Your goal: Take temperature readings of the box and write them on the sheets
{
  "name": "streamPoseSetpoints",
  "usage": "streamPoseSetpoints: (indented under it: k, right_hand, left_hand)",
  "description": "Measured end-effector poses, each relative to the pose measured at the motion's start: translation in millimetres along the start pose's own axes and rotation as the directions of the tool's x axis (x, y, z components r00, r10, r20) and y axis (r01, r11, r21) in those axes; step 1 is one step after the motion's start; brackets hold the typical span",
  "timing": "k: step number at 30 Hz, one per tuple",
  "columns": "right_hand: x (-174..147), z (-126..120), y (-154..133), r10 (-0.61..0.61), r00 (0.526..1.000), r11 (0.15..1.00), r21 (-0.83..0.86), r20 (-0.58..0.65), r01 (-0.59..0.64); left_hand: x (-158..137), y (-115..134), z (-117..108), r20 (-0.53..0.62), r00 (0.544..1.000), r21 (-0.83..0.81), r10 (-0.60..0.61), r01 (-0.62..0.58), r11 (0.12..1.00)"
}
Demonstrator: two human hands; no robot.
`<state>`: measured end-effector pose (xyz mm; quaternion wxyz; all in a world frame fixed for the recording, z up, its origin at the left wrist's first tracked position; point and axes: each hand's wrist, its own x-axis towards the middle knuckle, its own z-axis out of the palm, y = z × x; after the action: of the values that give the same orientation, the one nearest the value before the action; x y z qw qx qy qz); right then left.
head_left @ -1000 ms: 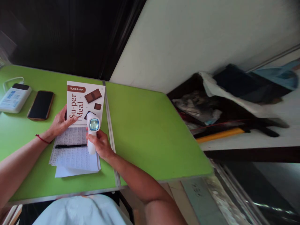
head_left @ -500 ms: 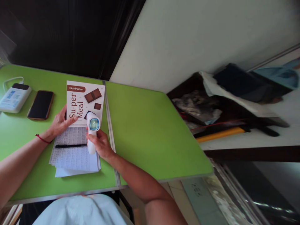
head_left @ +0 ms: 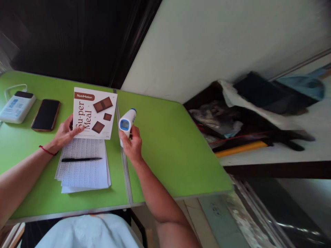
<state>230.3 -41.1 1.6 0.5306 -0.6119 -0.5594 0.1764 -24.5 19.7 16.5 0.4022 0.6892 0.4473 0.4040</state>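
My left hand (head_left: 67, 132) grips the lower left edge of a white box (head_left: 103, 122) printed "NutriMotion Su-per Meal", thumb on its front and the other fingers behind. My right hand (head_left: 133, 144) is wrapped round the handle of a white and blue infrared thermometer (head_left: 129, 117). Its small screen faces me, and it is to the right of the box, apart from it. Below the box lie sheets of paper (head_left: 85, 177) covered in rows of writing, their upper part hidden behind the box. A black pen (head_left: 82, 159) rests across the sheets.
On the left of the green table (head_left: 168, 148) are a smartphone (head_left: 46, 114) and a white power bank (head_left: 18, 106) with a cable. A metal seam (head_left: 126, 175) crosses the tabletop. Beyond the right edge, a shelf holds cloths, bags and a yellow-edged item (head_left: 241, 148).
My right hand has moved the thermometer right, from in front of the box to beside it, uncovering the printed squares and the pen's tip. My left hand keeps its hold on the box.
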Motion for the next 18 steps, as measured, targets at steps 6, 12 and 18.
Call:
streamPoseSetpoints:
  k: [6,12,18]
  right_hand:
    - [19.8,-11.0,26.0,0.148,0.971,0.851,-0.524,0.188,-0.028]
    - [19.9,-11.9,31.8,0.171,0.963,0.768,-0.641,0.208,0.002]
    - [20.9,-10.9,36.0,0.175,0.961,0.758,-0.652,0.216,0.009]
  left_hand:
    - [9.0,-9.3,-8.6,-0.164,0.983,0.120,0.085,-0.066,0.991]
    - [18.7,-24.9,-16.7,-0.217,0.966,0.252,0.138,-0.081,0.964]
    - [24.2,-35.5,-16.2,-0.228,0.958,0.336,0.175,-0.091,0.938]
